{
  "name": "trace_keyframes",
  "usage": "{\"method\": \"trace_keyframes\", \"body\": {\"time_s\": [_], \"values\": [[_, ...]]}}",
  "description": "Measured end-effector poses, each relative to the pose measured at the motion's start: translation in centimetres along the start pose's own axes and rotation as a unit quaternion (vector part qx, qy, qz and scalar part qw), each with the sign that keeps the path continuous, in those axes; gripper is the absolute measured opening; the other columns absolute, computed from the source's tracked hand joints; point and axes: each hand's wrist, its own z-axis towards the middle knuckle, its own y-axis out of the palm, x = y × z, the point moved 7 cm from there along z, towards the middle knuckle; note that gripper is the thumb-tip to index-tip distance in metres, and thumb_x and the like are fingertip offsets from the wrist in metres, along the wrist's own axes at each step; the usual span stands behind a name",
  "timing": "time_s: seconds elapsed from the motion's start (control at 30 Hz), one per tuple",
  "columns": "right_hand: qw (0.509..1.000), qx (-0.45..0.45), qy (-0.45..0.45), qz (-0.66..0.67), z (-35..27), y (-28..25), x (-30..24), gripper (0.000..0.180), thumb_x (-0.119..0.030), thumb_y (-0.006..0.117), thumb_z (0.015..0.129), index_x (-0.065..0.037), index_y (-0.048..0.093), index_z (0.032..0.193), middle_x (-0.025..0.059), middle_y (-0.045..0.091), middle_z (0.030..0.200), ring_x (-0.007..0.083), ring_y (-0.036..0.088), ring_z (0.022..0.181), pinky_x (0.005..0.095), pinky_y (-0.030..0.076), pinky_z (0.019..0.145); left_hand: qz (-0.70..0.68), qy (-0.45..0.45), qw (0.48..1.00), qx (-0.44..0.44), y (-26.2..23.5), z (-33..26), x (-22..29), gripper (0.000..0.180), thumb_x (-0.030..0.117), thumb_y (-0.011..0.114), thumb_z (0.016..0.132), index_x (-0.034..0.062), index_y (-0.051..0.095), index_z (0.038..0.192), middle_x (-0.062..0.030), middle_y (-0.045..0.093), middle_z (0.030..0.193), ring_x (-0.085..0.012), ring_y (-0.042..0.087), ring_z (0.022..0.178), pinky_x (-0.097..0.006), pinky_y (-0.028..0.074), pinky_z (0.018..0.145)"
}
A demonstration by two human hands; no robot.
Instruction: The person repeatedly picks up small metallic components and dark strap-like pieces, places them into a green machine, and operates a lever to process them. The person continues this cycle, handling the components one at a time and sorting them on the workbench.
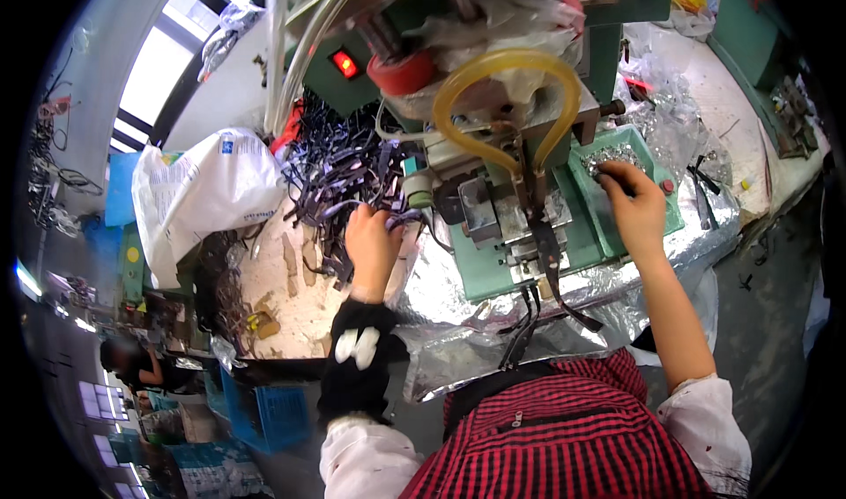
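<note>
Two hands at work, little free room: L hand [370,243] sits at the edge of a tangled pile of dark straps [339,169], hemmed by the green machine [493,226] on its right, fingers curled round a few straps running up-left. R hand [636,201] reaches into one green tray [656,195] of small metal bits, fingertips pinched; can't tell what's gripped. Two straps [522,318] hang off the machine front, long axis toward the person.

Crinkled glossy foil sheet [458,279]; translucent yellow rubbery hose [507,67]; matt fabric straps [339,169]
</note>
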Motion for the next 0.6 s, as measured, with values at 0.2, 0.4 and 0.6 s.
{"method": "trace_keyframes", "body": {"time_s": [0.2, 0.4, 0.6], "values": [[0.998, 0.026, 0.021, -0.051, -3.9, -7.4, 2.3, 0.014, -0.002, 0.068, 0.089, 0.000, 0.073, 0.102, 0.0045, 0.072, 0.095, 0.0120, 0.066, 0.088, 0.0255, 0.049, 0.081, -0.011, 0.031, 0.993, 0.113, -0.8, -0.2, -0.3, 0.011, 0.014, 0.076, 0.072, 0.0115, 0.073, 0.082, -0.0063, 0.069, 0.095, -0.0287, 0.062, 0.090, -0.043, 0.048, 0.073], [0.979, -0.089, -0.185, -0.001, -2.3, -1.2, -9.9, 0.017, -0.003, 0.071, 0.081, -0.002, 0.073, 0.098, 0.0120, 0.072, 0.096, 0.0262, 0.068, 0.088, 0.0362, 0.051, 0.081, -0.395, -0.220, 0.888, -0.083, -1.5, -2.4, -3.3, 0.019, 0.007, 0.065, 0.091, 0.0042, 0.067, 0.110, -0.0073, 0.071, 0.073, -0.0104, 0.064, 0.064, -0.023, 0.044, 0.054], [0.981, -0.032, -0.055, 0.184, -1.5, 4.2, -8.7, 0.042, -0.003, 0.072, 0.080, 0.002, 0.060, 0.120, 0.0114, 0.071, 0.097, 0.0201, 0.068, 0.091, 0.0327, 0.051, 0.084, -0.540, -0.279, 0.794, 0.006, -4.2, -7.1, 2.9, 0.019, 0.008, 0.061, 0.099, -0.0064, 0.066, 0.111, -0.0121, 0.076, 0.095, -0.0100, 0.069, 0.081, -0.017, 0.045, 0.065]]}}
